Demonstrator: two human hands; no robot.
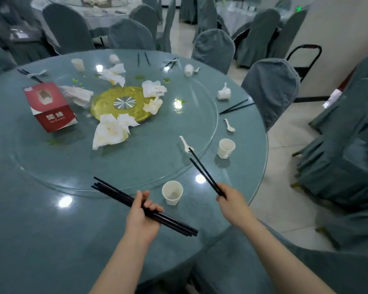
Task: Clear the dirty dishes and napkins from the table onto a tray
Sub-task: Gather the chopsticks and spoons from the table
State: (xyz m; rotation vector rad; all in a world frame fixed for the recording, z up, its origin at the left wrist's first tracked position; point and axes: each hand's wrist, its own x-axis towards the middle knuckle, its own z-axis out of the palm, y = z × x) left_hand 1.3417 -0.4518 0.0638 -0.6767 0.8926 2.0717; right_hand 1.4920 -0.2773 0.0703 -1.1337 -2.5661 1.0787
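Fingers: left hand fingers curled round a bundle of black chopsticks; right hand pinching one chopstick pair above the counter.
Counter: round, teal, with a glass turntable.
Napkins: crumpled on the turntable.
Paper cup: upright between both hands.

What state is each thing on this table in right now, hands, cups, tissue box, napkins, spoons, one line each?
Left hand: grips a bundle of black chopsticks.
Right hand: pinches a pair of chopsticks, tips raised.
Near paper cup: upright, looks empty.
Right paper cup: upright.
Far-right cup: tipped on its side.
Red tissue box: opened, tilted.
Napkins: crumpled, stained.
Spoon: lying flat.
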